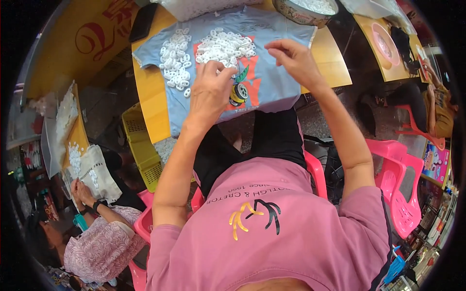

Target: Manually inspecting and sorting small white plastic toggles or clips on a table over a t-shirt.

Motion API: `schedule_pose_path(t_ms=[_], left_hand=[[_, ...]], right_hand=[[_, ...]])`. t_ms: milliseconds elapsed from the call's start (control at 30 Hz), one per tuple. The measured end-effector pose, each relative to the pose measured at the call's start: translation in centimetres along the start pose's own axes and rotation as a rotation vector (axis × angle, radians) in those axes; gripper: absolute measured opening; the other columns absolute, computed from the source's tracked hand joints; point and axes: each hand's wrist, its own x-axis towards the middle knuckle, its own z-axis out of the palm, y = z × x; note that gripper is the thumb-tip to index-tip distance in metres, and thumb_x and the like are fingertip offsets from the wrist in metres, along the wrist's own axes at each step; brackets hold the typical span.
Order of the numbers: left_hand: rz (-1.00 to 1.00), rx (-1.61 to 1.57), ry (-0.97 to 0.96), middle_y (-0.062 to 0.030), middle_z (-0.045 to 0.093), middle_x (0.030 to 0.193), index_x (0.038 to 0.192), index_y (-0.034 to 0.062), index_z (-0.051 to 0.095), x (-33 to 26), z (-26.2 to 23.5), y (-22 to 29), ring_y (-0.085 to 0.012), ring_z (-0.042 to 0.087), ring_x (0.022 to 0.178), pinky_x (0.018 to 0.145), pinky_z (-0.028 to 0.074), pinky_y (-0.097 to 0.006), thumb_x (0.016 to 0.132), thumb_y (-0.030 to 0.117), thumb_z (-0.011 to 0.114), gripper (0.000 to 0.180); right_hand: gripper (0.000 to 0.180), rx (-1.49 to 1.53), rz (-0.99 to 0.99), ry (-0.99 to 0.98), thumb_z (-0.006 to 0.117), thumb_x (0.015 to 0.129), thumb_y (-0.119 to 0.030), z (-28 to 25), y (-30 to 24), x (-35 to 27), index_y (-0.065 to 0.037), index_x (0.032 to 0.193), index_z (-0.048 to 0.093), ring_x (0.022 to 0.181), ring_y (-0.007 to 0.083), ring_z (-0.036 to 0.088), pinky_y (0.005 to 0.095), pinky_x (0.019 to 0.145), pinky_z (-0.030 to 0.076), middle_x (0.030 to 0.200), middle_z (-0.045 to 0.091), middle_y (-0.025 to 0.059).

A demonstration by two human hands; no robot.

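Observation:
My left hand is at the near edge of a heap of small white oval plastic pieces with holes. Its fingers are bent together and touch the pieces; what lies between them is hidden. Off to the right, my right hand is raised over the shirt, fingers curled in and pointing left toward the heap. Nothing I can name shows at its fingertips. A second group of white pieces spreads in a band left of the heap. Under everything lies a blue-grey printed T-shirt, spread over the table.
The yellow table holds a bowl of white pieces, a clear bag and a black phone. A yellow crate stands lower left. A co-worker handles similar pieces at left; another person sits far right, beyond a pink chair.

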Motion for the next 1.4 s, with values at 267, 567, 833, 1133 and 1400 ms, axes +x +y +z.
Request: schedule_pose_path(t_ms=[267,567,833,1133,1400], left_hand=[[0.095,0.062,-0.051,-0.0096,0.055,0.092,0.087,0.0048,0.063,1.0,1.4,-0.9,-0.0289,0.053,0.086,0.074,0.046,-0.039,0.076,0.004,0.062,0.011],[0.131,0.081,-0.042,-0.0085,0.056,0.088,0.089,0.0059,0.062,1.0,1.4,-0.8,-0.0285,0.053,0.086,0.075,0.044,-0.040,0.076,0.004,0.062,0.013],[0.159,0.166,-0.064,-0.0087,0.055,0.086,0.087,0.0065,0.062,1.1,1.9,-1.2,-0.0286,0.053,0.086,0.073,0.043,-0.039,0.073,0.005,0.059,0.015],[0.075,-0.010,0.016,-0.0133,0.058,0.087,0.089,0.0040,0.058,1.2,1.7,-1.0,-0.0314,0.055,0.082,0.071,0.045,-0.039,0.082,0.003,0.061,0.007],[-0.707,-1.190,0.090,-0.0013,0.061,0.088,0.103,0.0016,0.060,1.3,1.0,0.5,-0.0073,0.057,0.077,0.068,0.048,-0.023,0.093,0.011,0.060,0.013]], right_hand=[[0.018,0.112,0.073,0.029,0.066,0.090,-0.015,1.1,-0.3,-1.0,-0.003,0.103,0.068,0.067,0.0044,0.053,0.0203,0.062,0.045,0.084,0.066,0.0012],[0.022,0.586,0.197,0.085,0.065,0.091,-0.017,0.9,0.7,-1.2,0.000,0.105,0.066,0.064,0.0030,0.051,0.0185,0.059,0.043,0.090,0.069,0.0033],[0.021,0.628,0.273,0.125,0.067,0.091,-0.023,0.6,0.9,-1.5,-0.003,0.096,0.065,0.056,0.0030,0.049,0.0188,0.053,0.039,0.084,0.068,0.0037],[0.018,0.673,0.284,0.122,0.067,0.091,-0.021,0.8,1.1,-2.0,-0.005,0.097,0.064,0.061,0.0028,0.053,0.0183,0.057,0.045,0.086,0.068,0.0031],[0.022,0.679,0.219,0.116,0.066,0.091,-0.016,1.2,1.3,-2.2,-0.001,0.107,0.064,0.066,0.0046,0.057,0.0196,0.064,0.049,0.092,0.068,0.0047]])
